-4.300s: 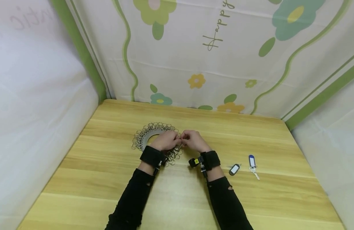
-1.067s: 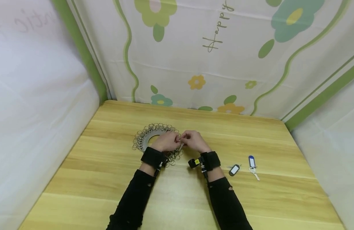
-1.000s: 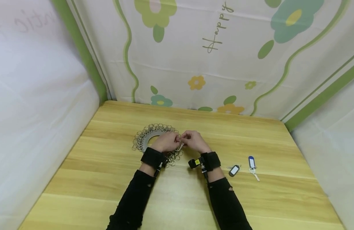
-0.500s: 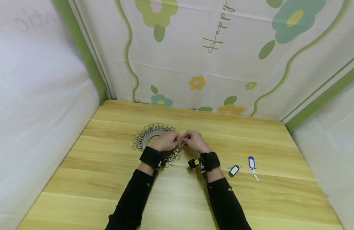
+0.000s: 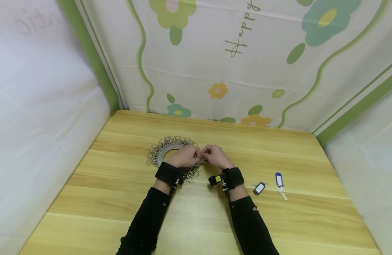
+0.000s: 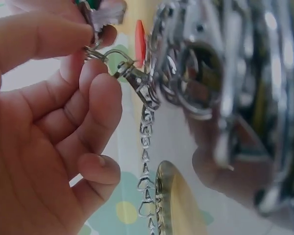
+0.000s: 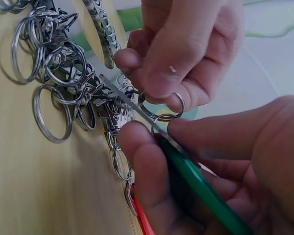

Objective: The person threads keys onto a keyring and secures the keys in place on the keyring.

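A flat metal ring, edged with several clasps and split rings, lies on the table under my left hand. That hand pinches one split ring between thumb and fingers; the ring hangs from a swivel clasp. My right hand meets it fingertip to fingertip and pinches a key with a green key tag. The key's head lies against the split ring in the right wrist view; whether it is threaded on, I cannot tell. A red tag hangs from the metal ring close by.
To the right on the wooden table lie a black key tag and a blue key tag with its key. White cloth walls stand behind and at both sides.
Both hands stay at the same spot on the metal ring. The key between the fingertips shifts and tilts slightly; the tags on the table have not moved.
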Available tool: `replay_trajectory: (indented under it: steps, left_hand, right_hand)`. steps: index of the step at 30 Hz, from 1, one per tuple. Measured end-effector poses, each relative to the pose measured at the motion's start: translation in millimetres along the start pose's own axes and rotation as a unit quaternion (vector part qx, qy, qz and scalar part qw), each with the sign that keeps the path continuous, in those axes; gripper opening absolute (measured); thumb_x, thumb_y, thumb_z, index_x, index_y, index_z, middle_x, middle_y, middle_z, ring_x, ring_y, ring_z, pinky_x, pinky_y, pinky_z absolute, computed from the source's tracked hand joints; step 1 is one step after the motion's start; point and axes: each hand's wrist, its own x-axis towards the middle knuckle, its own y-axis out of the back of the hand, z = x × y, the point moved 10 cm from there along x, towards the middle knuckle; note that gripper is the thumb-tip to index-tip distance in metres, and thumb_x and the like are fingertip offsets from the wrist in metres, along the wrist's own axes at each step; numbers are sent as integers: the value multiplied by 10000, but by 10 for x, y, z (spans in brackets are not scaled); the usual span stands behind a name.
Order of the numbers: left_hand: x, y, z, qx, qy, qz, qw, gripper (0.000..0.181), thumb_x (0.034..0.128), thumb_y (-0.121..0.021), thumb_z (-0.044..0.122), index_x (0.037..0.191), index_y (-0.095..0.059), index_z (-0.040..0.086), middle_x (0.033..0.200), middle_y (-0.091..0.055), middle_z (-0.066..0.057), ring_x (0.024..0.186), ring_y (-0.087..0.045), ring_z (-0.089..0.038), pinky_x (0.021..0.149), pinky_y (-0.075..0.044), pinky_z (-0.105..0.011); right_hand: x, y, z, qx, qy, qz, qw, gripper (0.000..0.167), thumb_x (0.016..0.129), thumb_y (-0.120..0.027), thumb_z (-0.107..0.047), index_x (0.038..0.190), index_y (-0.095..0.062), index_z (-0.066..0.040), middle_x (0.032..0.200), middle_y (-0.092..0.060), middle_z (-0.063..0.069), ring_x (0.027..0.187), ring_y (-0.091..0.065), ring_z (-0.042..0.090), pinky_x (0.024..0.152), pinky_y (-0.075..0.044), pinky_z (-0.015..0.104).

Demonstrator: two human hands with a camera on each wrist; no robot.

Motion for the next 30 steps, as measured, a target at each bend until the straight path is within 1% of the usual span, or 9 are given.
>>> replay_trajectory:
  steps: [4, 7, 10, 14, 18, 20, 24, 27, 30]
  left_hand:
    - [9, -2, 16, 60, -112, 3, 9999, 151, 958, -496, 122, 838, -586, 106, 709, -527, 0, 523, -441, -100, 590, -393, -242]
    - [5, 0, 16, 90, -101, 14, 9999, 155, 972, -500, 130, 867, -605, 89, 732, -546, 1, 540, -462, -109, 599, -404, -254]
    - [-3, -14, 1, 137, -21, -28, 9999, 166, 983, -505, 160, 870, -607, 92, 731, -547, 2, 536, -471, -116, 592, -404, -256]
    - [-15, -48, -28, 148, 71, -118, 9998, 210, 988, -501, 183, 809, -568, 97, 669, -483, -8, 497, -438, -125, 557, -381, -255]
    - [-20, -51, -58, 67, 157, -104, 9998, 272, 986, -509, 187, 727, -490, 108, 620, -400, -2, 477, -387, -124, 538, -352, -253]
    - [-23, -46, -70, 11, 204, -93, 9997, 289, 984, -513, 190, 708, -477, 112, 607, -389, 3, 471, -376, -122, 531, -347, -252]
    - [-25, -33, -49, -11, 122, -82, 9999, 244, 974, -522, 179, 738, -524, 116, 630, -441, 9, 494, -411, -119, 550, -367, -251]
    - [-22, 4, -20, -10, 20, 43, 10000, 170, 952, -548, 138, 784, -568, 118, 701, -509, 10, 559, -469, -121, 603, -401, -259]
    - [-20, 35, -13, -25, 15, 196, 9998, 136, 936, -558, 100, 803, -583, 114, 761, -547, -7, 617, -501, -133, 643, -418, -278]
  right_hand:
    - [-11, 21, -19, -75, -37, 50, 10000, 77, 941, -586, -84, 926, -650, -45, 796, -632, 89, 710, -627, 270, 617, -502, 336]
    - [-15, 20, -32, -33, -49, 53, 10000, 76, 940, -586, -79, 927, -647, -35, 804, -635, 109, 710, -626, 270, 614, -501, 325]
    - [-10, -1, -46, -90, 22, 2, 10000, 75, 939, -585, -73, 930, -648, -33, 803, -639, 112, 710, -628, 265, 608, -496, 317]
    - [0, -41, -50, -234, 141, -109, 9996, 75, 942, -573, -60, 933, -647, -46, 795, -640, 96, 704, -628, 248, 603, -495, 319]
    - [0, -61, -53, -256, 173, -168, 9994, 74, 944, -568, -56, 925, -640, -59, 798, -636, 92, 703, -628, 246, 612, -504, 342]
    - [3, -68, -54, -299, 189, -189, 9992, 71, 945, -571, -63, 925, -639, -64, 800, -637, 85, 702, -628, 239, 613, -505, 339]
    - [0, -74, -38, -329, 131, -202, 9992, 68, 948, -574, -82, 929, -638, -65, 800, -641, 73, 706, -632, 229, 617, -506, 327]
    - [-3, -65, -24, -238, 69, -148, 9996, 74, 952, -570, -94, 933, -632, -57, 802, -640, 74, 709, -634, 235, 614, -502, 330]
    - [-6, -60, -3, -81, 0, -92, 9999, 82, 958, -561, -99, 942, -621, -46, 810, -644, 88, 713, -637, 240, 617, -502, 337]
